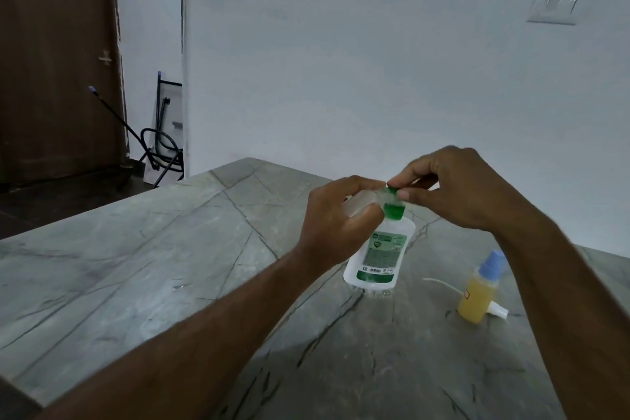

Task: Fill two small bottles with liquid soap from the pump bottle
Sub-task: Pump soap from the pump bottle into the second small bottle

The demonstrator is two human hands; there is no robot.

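Note:
A clear pump bottle (381,251) with a green label stands upright on the grey stone table (163,249); its green pump head (394,209) is on top. My left hand (335,215) grips a small translucent bottle (358,204), tilted with its mouth against the pump head. My right hand (453,191) pinches the top of the green pump head between thumb and fingers. The spout and the small bottle's mouth are hidden by my fingers. A second small bottle (478,297), with yellow liquid and a blue cap, stands to the right.
A white dispenser cap (498,311) with a thin tube lies on the table behind the yellow bottle. The white wall rises past the table's far edge. A brown door and black metal stands are at the far left.

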